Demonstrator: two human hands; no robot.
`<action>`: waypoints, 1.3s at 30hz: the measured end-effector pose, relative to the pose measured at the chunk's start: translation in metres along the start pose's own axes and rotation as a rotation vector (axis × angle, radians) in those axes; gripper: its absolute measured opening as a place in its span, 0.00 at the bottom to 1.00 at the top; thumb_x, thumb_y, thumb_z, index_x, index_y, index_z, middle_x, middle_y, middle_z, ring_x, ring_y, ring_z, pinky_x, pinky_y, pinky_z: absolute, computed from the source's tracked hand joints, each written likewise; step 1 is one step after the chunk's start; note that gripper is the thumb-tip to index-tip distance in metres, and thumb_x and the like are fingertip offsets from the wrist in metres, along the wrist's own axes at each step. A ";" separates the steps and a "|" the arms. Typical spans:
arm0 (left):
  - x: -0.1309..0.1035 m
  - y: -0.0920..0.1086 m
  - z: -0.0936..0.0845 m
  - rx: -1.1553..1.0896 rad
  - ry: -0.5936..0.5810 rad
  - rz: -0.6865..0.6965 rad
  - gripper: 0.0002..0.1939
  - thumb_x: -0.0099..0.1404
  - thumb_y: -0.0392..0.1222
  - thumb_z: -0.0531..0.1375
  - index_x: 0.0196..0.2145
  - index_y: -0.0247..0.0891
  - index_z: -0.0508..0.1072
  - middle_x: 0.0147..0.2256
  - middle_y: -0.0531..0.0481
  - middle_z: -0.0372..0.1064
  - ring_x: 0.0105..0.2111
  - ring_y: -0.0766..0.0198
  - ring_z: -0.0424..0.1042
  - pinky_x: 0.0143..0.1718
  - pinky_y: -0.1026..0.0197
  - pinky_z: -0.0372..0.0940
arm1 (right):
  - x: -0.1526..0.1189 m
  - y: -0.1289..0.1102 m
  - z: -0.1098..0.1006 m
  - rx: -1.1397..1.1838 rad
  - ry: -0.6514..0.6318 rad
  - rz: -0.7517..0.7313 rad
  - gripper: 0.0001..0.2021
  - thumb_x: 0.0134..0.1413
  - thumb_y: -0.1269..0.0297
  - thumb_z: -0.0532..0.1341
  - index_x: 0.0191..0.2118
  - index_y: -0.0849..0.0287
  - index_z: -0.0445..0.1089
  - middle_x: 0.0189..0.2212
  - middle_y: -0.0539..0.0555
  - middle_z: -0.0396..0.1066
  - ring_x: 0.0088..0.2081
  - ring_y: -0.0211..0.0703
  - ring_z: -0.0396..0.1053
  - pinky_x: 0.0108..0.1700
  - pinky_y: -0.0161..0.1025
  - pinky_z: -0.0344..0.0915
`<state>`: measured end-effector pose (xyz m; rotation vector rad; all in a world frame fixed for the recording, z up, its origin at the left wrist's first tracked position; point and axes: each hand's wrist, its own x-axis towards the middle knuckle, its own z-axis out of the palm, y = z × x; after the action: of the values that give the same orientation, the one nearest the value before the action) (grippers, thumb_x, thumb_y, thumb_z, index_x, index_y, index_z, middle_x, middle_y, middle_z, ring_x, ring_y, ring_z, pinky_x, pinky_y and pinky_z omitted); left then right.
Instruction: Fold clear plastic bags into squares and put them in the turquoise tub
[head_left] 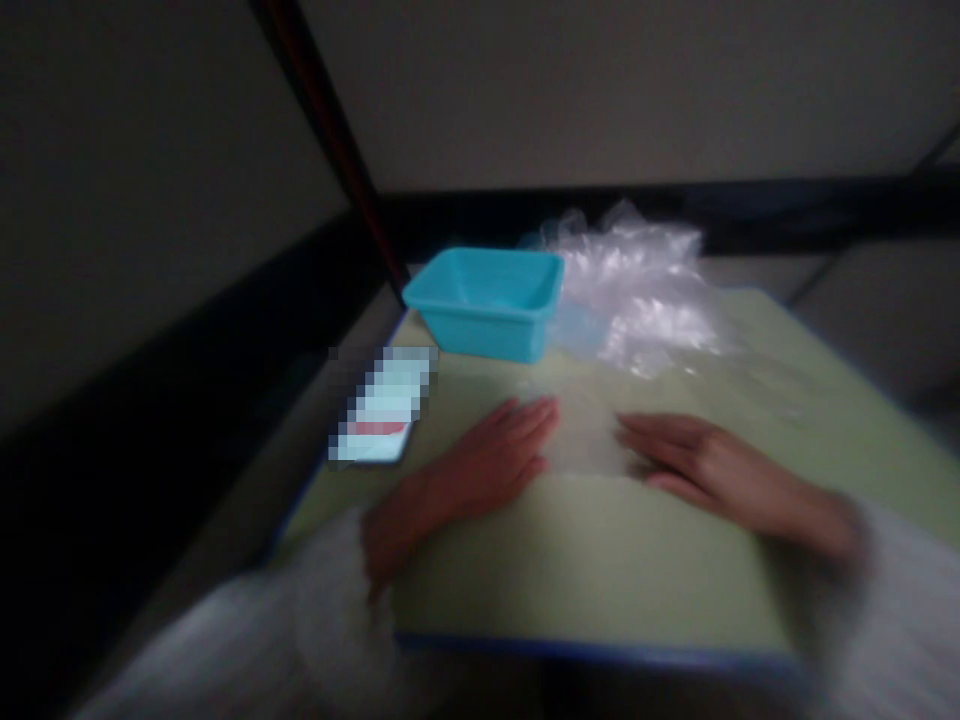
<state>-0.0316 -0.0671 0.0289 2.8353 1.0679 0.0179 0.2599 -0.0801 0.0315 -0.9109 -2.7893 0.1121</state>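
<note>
A thin, clear plastic sheet or bag [589,440] lies flat on the pale green table. My left hand [495,455] rests at its left side, palm down, with the fingers stretched out over the edge. On the opposite side my right hand [701,465] is also stretched out, its fingertips at or just above the plastic's right edge; contact is hard to tell in the blur. Neither hand grips anything. Behind them is a heap of crumpled clear plastic bags [645,290].
A turquoise plastic basin [491,335] stands at the back left of the table [600,570], touching or close to the bag heap. A phone with a lit, pixelated screen [386,405] lies along the left edge. Walls rise behind and to the left.
</note>
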 end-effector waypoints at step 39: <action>0.000 0.004 -0.001 -0.031 0.227 0.148 0.23 0.63 0.46 0.56 0.52 0.30 0.66 0.55 0.38 0.64 0.55 0.53 0.63 0.58 0.52 0.55 | -0.004 -0.005 0.007 -0.176 0.156 -0.239 0.10 0.62 0.72 0.52 0.42 0.63 0.70 0.36 0.58 0.74 0.36 0.45 0.71 0.37 0.44 0.68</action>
<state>-0.0292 -0.0697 0.0300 2.9303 0.8814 0.3732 0.2586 -0.0870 0.0246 -0.5842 -2.7660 -0.2338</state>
